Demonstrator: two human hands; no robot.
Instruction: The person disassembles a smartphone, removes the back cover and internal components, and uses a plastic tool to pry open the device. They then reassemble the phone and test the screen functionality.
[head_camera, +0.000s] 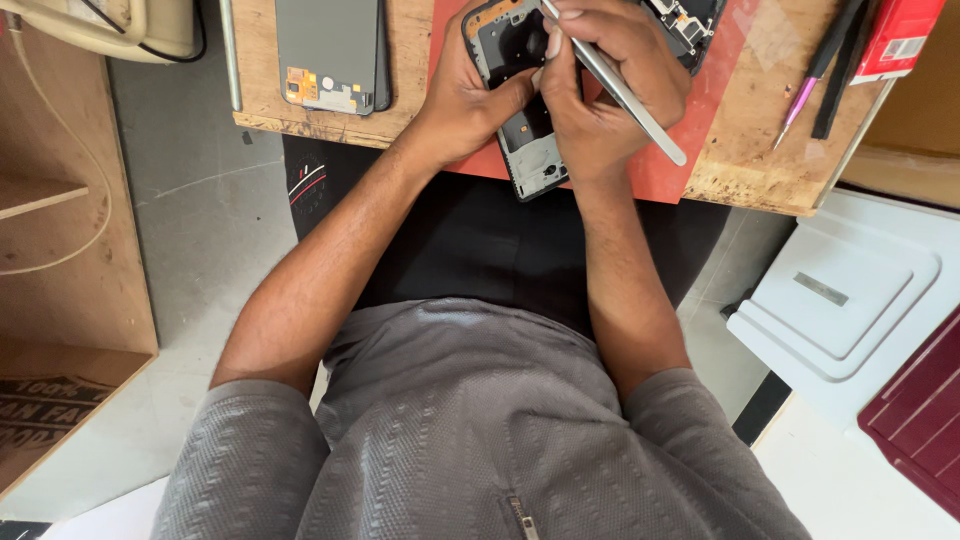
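Note:
An opened phone body with its back removed lies on a red mat at the near edge of a wooden workbench. My left hand grips the phone's left side, thumb pressed on its dark inner frame. My right hand rests over the phone and holds silver metal tweezers, their tips pointing up toward the top edge of the view. The fingers hide much of the phone's middle.
A detached grey phone screen lies face down at the bench's left. A circuit board part sits on the mat. A purple-tipped tool and a red box lie right. White and maroon plastic furniture stands right, wooden shelving left.

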